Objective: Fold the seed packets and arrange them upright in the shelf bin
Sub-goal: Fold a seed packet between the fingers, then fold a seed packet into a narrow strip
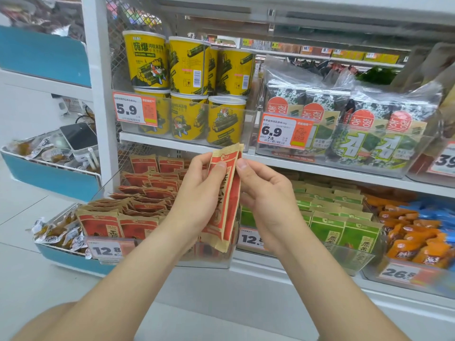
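Left hand [199,193]: centre of frame, pinches the seed packet [230,205], thumb on its front near the top, fingers behind.
Right hand [268,193]: just right of the left one, thumb on the packet's right edge, fingers curled at its side; also gripping it.
Seed packet: red and kraft paper, held upright between both hands, folded lengthwise into a narrow strip. In the air in front of the shelf bin [209,260], not in it.
Shelf bin: clear plastic, lower shelf, behind and below the hands.
Red packets [138,207]: same kind, fill the bin; front row upright, those behind lean and overlap.
Price tag [108,249]: on the bin front, lower left, reads 12.8.
Green packets [344,225]: next bin to the right, standing in rows.
Orange snack packs [413,239]: far right, lower shelf.
Yellow tubs [172,70]: upper shelf, left of centre, stacked two high.
Seaweed packs [357,124]: upper shelf, right, in a clear bin.
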The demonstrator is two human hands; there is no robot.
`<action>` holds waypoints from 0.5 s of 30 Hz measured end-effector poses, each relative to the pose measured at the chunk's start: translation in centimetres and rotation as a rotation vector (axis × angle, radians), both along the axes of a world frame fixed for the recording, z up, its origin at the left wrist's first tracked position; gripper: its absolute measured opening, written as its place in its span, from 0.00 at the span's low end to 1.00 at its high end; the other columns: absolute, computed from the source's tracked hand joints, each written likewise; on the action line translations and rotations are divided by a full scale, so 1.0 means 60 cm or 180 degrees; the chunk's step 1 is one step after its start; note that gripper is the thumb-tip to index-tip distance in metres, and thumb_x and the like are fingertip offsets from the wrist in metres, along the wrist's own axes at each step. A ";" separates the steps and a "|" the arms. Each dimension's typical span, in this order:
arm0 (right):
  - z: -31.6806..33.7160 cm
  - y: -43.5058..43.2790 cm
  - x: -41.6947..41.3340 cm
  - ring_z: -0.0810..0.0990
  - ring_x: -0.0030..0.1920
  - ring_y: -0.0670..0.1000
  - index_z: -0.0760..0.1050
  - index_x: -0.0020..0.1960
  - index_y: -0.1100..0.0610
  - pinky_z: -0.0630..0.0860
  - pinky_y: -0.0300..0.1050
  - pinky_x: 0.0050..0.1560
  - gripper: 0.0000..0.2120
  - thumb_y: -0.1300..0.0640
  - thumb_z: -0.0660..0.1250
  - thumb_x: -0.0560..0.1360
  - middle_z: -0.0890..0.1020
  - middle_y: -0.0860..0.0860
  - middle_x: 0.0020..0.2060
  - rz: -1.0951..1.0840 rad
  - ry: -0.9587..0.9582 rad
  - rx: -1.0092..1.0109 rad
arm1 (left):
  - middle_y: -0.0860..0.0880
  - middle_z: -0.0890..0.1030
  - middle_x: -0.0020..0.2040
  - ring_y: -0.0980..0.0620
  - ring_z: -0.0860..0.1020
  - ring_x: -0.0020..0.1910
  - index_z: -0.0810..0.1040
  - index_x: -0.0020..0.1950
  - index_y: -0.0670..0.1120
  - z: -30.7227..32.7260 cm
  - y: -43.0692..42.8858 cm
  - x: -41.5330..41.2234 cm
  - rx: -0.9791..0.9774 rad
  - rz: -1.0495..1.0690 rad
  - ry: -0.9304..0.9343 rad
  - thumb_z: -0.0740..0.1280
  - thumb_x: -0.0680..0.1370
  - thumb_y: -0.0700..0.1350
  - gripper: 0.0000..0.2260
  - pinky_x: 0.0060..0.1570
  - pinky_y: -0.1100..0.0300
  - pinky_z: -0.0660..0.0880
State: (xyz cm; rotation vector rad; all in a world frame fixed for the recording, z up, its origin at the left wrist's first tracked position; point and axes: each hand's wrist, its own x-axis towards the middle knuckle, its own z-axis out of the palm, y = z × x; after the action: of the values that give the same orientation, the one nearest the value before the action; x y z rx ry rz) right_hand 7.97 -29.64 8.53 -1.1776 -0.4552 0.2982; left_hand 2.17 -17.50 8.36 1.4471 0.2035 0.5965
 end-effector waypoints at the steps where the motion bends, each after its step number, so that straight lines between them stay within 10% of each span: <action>1: 0.000 0.000 0.001 0.88 0.50 0.52 0.85 0.62 0.61 0.84 0.44 0.49 0.11 0.58 0.70 0.83 0.89 0.58 0.54 0.0048 0.0033 -0.0001 | 0.54 0.88 0.54 0.61 0.85 0.49 0.77 0.70 0.55 0.001 0.000 0.000 0.0136 0.0027 -0.0012 0.65 0.87 0.51 0.12 0.48 0.64 0.80; 6: 0.001 0.005 -0.002 0.87 0.47 0.55 0.85 0.58 0.64 0.84 0.45 0.44 0.09 0.60 0.71 0.83 0.89 0.62 0.50 -0.0109 -0.0186 -0.0120 | 0.56 0.86 0.61 0.57 0.84 0.61 0.80 0.69 0.56 -0.001 0.000 -0.003 0.0518 -0.0067 -0.0037 0.69 0.81 0.64 0.20 0.67 0.49 0.78; 12: 0.001 0.019 -0.010 0.82 0.38 0.52 0.85 0.53 0.63 0.78 0.46 0.38 0.09 0.59 0.68 0.84 0.86 0.57 0.40 -0.0162 -0.0170 -0.0230 | 0.49 0.87 0.51 0.54 0.85 0.51 0.85 0.59 0.47 0.004 -0.006 -0.004 -0.0073 -0.0298 0.0085 0.62 0.86 0.60 0.19 0.52 0.55 0.79; 15: -0.004 0.023 -0.009 0.84 0.37 0.46 0.85 0.49 0.59 0.78 0.41 0.39 0.06 0.61 0.70 0.83 0.88 0.51 0.38 -0.0624 -0.0708 -0.0277 | 0.43 0.88 0.58 0.46 0.86 0.61 0.84 0.64 0.45 0.007 -0.003 -0.004 -0.0360 -0.0521 0.0093 0.62 0.87 0.60 0.21 0.63 0.47 0.80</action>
State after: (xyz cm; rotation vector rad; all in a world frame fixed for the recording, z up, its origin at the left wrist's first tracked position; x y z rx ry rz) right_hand 7.44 -28.27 8.31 -1.3366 -0.5196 0.0171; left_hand 1.91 -17.66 8.80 1.3487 0.1377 0.4241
